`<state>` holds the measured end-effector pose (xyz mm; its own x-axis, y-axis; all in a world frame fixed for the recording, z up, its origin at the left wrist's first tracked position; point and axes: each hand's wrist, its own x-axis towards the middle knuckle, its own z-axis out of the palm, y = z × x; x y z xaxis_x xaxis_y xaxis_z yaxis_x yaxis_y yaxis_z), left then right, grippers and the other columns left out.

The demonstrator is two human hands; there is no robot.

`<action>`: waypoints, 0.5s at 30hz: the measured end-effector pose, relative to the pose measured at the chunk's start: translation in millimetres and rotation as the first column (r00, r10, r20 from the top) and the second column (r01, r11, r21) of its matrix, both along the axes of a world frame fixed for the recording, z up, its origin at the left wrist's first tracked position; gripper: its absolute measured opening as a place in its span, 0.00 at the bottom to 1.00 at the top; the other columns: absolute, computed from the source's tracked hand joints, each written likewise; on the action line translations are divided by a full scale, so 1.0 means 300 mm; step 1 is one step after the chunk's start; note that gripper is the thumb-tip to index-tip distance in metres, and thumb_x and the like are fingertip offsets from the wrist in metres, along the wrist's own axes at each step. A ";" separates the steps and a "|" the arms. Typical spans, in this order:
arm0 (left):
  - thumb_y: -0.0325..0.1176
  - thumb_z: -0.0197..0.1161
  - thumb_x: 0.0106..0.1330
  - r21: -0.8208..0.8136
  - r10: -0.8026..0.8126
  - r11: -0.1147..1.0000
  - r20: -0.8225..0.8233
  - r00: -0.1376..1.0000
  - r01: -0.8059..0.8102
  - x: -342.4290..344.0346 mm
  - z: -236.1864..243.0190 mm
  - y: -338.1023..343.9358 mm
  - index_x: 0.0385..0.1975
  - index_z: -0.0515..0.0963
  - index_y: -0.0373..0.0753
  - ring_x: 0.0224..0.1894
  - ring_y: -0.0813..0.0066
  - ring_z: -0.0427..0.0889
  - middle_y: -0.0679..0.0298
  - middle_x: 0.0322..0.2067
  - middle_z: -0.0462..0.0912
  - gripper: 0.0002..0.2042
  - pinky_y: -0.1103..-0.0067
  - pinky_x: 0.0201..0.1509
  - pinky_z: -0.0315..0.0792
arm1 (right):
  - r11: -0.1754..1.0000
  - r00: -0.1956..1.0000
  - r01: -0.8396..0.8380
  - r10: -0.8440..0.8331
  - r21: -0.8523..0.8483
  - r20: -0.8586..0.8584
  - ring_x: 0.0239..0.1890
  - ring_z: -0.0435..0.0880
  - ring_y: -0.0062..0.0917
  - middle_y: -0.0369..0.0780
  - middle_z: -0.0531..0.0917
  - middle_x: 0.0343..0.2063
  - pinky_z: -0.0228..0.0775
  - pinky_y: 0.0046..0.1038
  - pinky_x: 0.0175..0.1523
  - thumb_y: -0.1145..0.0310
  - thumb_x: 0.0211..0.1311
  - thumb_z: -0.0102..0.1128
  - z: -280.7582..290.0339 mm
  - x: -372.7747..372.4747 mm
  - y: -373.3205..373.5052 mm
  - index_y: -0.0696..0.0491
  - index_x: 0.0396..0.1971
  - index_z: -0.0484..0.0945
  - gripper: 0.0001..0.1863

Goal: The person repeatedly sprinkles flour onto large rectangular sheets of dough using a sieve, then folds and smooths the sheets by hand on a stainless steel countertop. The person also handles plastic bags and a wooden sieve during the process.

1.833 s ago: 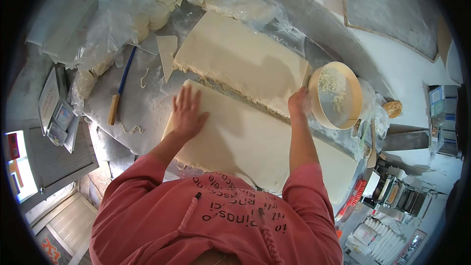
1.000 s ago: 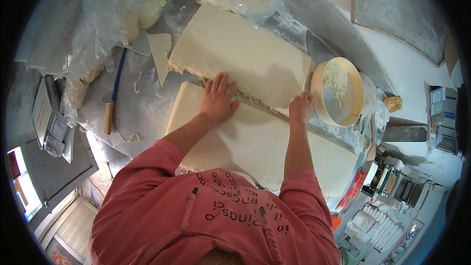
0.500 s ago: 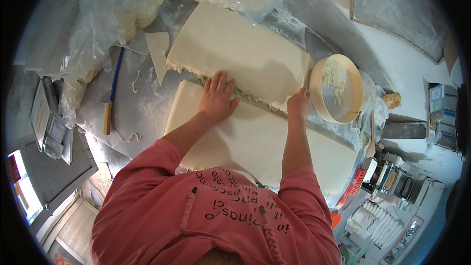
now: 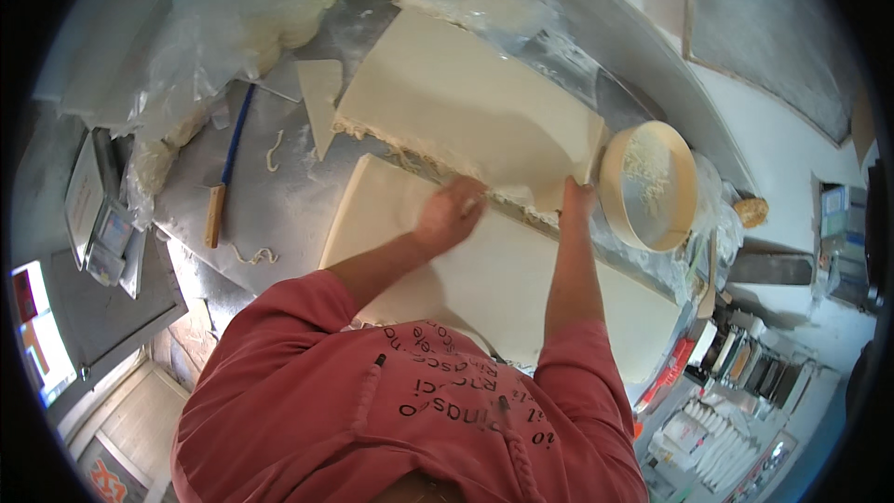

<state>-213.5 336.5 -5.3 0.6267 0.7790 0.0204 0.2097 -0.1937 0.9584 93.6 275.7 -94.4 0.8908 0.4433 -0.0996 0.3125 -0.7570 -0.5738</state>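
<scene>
Head view: right hand (image 4: 576, 201) pinches far slab's (image 4: 470, 98) corner; left hand (image 4: 453, 215) curls at narrow gap (image 4: 424, 166), grip unclear.

Got two dough slabs on my tabletop (image 4: 291, 200): the near slab (image 4: 531, 284) right in front of me, the far slab (image 4: 480, 98) just behind it, with dough scraps (image 4: 407, 157) in the gap between. My left grip (image 4: 453, 212) is over the near slab by that gap, my right grip (image 4: 576, 199) at the far slab's near right corner. Just right of that there's a sieve (image 4: 684, 197) with shreds (image 4: 646, 166) in it. Way over left is a knife (image 4: 215, 214), loose strands (image 4: 274, 151) between it and the slabs, plus plastic bags (image 4: 200, 51) piled at the back left.
</scene>
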 end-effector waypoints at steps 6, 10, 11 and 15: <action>0.52 0.46 0.65 -0.917 0.340 -0.112 0.327 0.882 0.383 0.054 0.088 0.072 0.45 0.68 0.28 0.45 0.56 0.76 0.47 0.41 0.75 0.27 0.67 0.50 0.70 | 0.903 0.839 0.078 0.169 0.422 -0.517 0.39 0.77 0.31 0.38 0.77 0.38 0.72 0.41 0.36 0.59 0.54 0.57 0.531 -0.161 0.246 0.52 0.42 0.69 0.19; 0.48 0.44 0.66 -0.896 0.829 0.210 0.376 0.415 0.391 -0.040 0.020 0.351 0.49 0.66 0.31 0.53 0.53 0.71 0.47 0.46 0.73 0.24 0.62 0.55 0.67 | 0.535 0.573 0.367 0.515 0.761 -0.638 0.43 0.77 0.30 0.37 0.77 0.39 0.72 0.36 0.45 0.68 0.58 0.56 0.778 -0.068 0.259 0.50 0.42 0.70 0.13; 0.45 0.46 0.66 -0.919 0.885 0.240 0.339 0.319 0.312 -0.095 0.001 0.445 0.49 0.67 0.32 0.51 0.54 0.72 0.48 0.45 0.74 0.22 0.62 0.55 0.67 | 0.520 0.620 0.370 0.479 0.770 -0.622 0.44 0.76 0.29 0.37 0.77 0.41 0.71 0.34 0.43 0.66 0.58 0.56 0.868 -0.141 0.256 0.51 0.43 0.71 0.13; 0.37 0.54 0.63 -0.899 0.861 0.416 0.344 0.374 -0.133 -0.242 0.047 0.601 0.46 0.68 0.33 0.40 0.66 0.77 0.58 0.42 0.76 0.17 0.70 0.45 0.72 | 0.482 0.739 0.291 0.435 0.826 -0.514 0.50 0.73 0.32 0.41 0.75 0.46 0.64 0.36 0.54 0.63 0.60 0.55 0.971 -0.249 0.086 0.54 0.48 0.70 0.18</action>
